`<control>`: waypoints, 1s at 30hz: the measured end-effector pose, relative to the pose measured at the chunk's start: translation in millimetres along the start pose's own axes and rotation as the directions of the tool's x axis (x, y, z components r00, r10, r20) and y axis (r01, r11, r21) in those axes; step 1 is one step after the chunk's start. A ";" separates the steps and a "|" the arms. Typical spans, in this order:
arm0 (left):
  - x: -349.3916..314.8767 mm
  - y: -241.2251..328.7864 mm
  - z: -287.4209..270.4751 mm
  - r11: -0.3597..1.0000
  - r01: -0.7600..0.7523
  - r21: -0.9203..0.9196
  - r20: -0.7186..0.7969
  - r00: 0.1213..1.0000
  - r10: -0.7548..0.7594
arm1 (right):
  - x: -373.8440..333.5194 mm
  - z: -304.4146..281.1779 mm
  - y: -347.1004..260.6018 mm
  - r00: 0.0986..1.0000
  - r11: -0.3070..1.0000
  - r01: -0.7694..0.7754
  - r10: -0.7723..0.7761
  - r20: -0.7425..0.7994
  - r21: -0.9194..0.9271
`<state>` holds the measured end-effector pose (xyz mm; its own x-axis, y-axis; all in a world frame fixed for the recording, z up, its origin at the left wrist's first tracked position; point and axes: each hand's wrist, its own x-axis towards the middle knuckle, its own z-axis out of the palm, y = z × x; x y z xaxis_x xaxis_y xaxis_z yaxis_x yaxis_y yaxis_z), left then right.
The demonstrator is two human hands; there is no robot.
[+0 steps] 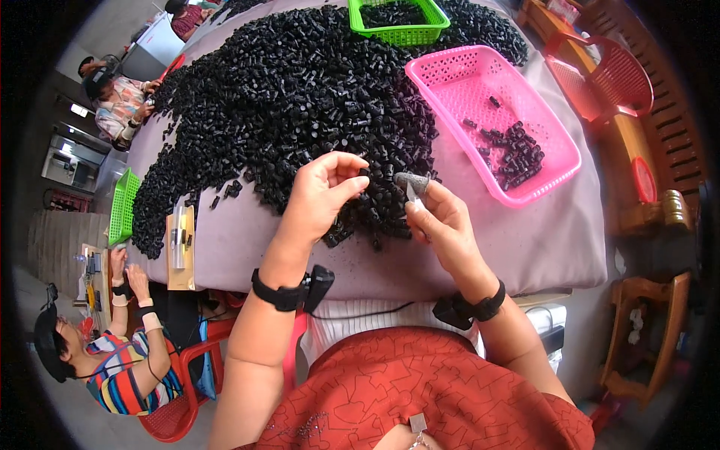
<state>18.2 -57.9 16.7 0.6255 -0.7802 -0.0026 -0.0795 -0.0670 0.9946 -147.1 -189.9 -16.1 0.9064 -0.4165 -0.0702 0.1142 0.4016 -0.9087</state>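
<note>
A big heap of small black cylindrical plastic parts (277,105) covers the cloth-topped table (517,244) before me. My left hand (324,196) hovers over the heap's near edge, thumb and fingertips drawn together; anything between them is too dark against the heap to make out. To its right, my right hand (444,225) has thumb and forefinger close together, with a grey cover (412,181) on the forefinger and a whitish wrap at the thumb. Whether it grips a part is unclear. Right of the heap stands a pink plastic basket (469,86) with a cluster of the black parts inside.
A green basket (405,34) holding black parts stands at the far side; another green basket (122,206) is at the left edge. A wooden board with a clear tube (178,238) lies left. Other people sit along the left side. Red chair (611,79) and wooden furniture stand right.
</note>
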 end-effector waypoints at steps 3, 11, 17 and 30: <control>-20.8 -1.7 0.1 0.878 0.200 -0.436 0.072 0.980 -0.188 | -4.9 5.4 -7.3 0.996 0.997 0.052 -0.047 0.080 -0.060; -44.4 -11.5 7.9 0.610 0.303 -0.732 0.150 0.945 -0.289 | -9.7 12.5 -14.1 0.953 0.999 -0.004 0.018 0.302 -0.048; -49.8 -13.8 15.2 0.605 0.286 -0.744 0.119 0.946 -0.301 | -10.2 8.9 -9.4 0.943 0.994 -0.027 0.061 0.326 -0.108; -51.7 -12.8 23.5 0.645 0.265 -0.717 0.084 0.951 -0.298 | -11.6 11.0 -10.7 0.939 0.994 -0.026 0.062 0.338 -0.110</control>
<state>-31.4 -31.3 1.7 0.5536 -0.7740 -0.3073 0.6708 0.1958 0.7153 -154.4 -180.4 -1.0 0.9957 -0.0911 0.0169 0.0454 0.3205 -0.9462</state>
